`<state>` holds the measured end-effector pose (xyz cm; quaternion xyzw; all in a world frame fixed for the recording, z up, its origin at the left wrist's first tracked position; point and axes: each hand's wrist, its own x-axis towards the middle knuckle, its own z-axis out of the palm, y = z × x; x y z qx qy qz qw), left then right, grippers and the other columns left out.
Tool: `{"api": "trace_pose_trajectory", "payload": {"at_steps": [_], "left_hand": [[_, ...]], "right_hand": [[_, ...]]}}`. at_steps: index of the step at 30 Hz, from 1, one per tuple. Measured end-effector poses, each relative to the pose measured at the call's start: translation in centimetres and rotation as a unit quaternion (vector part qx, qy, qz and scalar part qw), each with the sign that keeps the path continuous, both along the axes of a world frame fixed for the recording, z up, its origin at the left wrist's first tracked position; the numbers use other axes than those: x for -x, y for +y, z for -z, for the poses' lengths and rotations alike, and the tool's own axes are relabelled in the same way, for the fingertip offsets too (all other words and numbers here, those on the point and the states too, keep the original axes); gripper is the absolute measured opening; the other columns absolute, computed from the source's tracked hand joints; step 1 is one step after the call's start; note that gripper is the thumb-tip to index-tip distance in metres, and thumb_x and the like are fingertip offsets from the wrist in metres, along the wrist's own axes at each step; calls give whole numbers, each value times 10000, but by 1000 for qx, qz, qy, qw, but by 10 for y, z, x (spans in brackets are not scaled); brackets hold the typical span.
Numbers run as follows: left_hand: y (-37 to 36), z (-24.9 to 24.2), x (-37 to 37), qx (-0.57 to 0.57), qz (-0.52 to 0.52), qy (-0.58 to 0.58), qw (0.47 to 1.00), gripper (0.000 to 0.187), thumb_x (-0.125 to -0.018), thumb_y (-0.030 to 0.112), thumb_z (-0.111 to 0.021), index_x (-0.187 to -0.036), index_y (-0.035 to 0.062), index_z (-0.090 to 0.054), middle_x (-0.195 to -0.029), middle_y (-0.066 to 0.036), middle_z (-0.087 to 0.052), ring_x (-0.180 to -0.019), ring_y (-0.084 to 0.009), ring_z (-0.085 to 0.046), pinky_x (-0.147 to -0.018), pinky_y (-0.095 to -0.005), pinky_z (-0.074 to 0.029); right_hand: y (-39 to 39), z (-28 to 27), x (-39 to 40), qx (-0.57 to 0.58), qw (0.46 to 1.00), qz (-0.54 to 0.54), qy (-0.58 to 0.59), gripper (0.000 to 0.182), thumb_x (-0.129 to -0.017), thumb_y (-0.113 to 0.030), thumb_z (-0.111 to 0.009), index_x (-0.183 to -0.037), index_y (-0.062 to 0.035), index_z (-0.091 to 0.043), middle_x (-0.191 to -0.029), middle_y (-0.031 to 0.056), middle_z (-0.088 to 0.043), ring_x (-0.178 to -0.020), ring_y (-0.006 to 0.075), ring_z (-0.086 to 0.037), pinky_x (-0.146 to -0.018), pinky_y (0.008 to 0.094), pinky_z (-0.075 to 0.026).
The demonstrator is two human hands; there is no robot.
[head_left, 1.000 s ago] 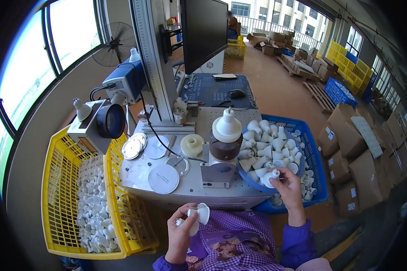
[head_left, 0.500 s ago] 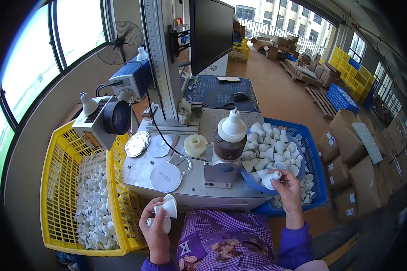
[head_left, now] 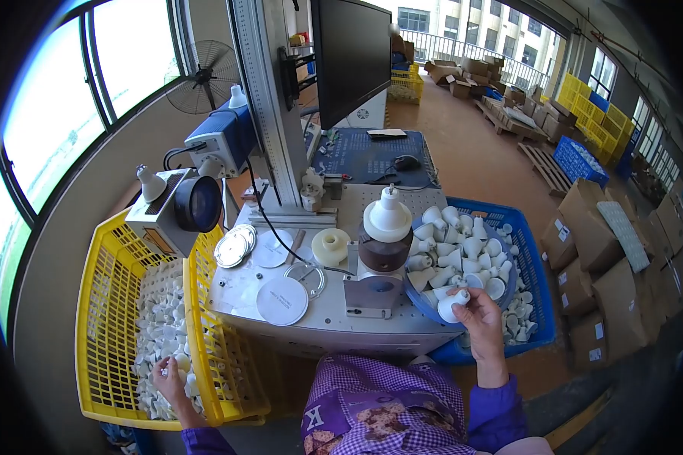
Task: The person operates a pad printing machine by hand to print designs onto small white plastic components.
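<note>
My left hand [head_left: 172,385] is down inside the yellow basket [head_left: 197,341], fingers curled around white lamp housings [head_left: 183,364]; the heap behind blurs their outlines. Between the thumb and fingers of my right hand [head_left: 484,322] is another white lamp housing [head_left: 453,305], its wide end pointing down-left. It is over the near rim of a round blue tub [head_left: 426,305] filled with similar housings. In front of me, one more housing [head_left: 388,216] stands pins-up on the dark round holder [head_left: 382,252] of the machine.
A marking head with a dark lens [head_left: 197,204] hangs left of the holder. On the metal table lie white discs [head_left: 282,300], a cream ring [head_left: 330,247] and a cable. A blue crate [head_left: 535,303] stands right, below a monitor [head_left: 353,61] further back. Cartons [head_left: 592,220] line the right side.
My left hand has moved left and down from the table's front into the yellow basket with the housings. My right hand has stayed by the tub, its housing slightly turned.
</note>
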<state>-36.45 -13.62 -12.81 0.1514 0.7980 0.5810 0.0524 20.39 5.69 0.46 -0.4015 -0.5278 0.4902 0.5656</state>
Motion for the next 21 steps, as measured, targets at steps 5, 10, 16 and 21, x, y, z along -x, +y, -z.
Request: {"api": "trace_pose_trajectory", "payload": {"at_steps": [5, 10, 16, 21], "left_hand": [[31, -55, -75, 134, -52, 309, 940, 217, -797, 108, -682, -991, 16, -652, -1178, -163, -520, -1102, -295, -489, -957, -381, -370], [93, -107, -184, -96, 112, 248, 958, 106, -808, 2, -631, -912, -8, -639, -1050, -123, -572, -1018, -242, -513, -916, -347, -388], [133, -130, -292, -157, 345, 235, 895, 109, -745, -20, -677, -841, 22, -645, -937, -84, -598, -936, -217, -518, -834, -322, -401], [139, -131, -335, -168, 442, 225, 852, 127, -719, -16, -687, -829, 36, -654, -905, -79, -602, -911, -231, -522, -826, -335, -408]], "right_hand": [[0, -4, 5, 0, 1000, -7, 8, 259, -850, -88, -678, -1066, 9, -573, -1048, 75, -626, -896, 127, -587, -781, 266, -497], [-1, -8, 7, -6, 1000, -7, 5, 253, -857, -99, -672, -1063, 9, -573, -1048, 72, -627, -901, 126, -586, -782, 267, -496], [-5, -18, 5, -14, 1000, 12, 3, 276, -869, -111, -661, -1097, 13, -571, -1057, 72, -627, -937, 133, -584, -825, 274, -474], [-2, -14, -2, -12, 1000, 9, 8, 326, -870, -125, -665, -1147, 20, -572, -1058, 64, -628, -949, 123, -582, -837, 270, -469]]}}
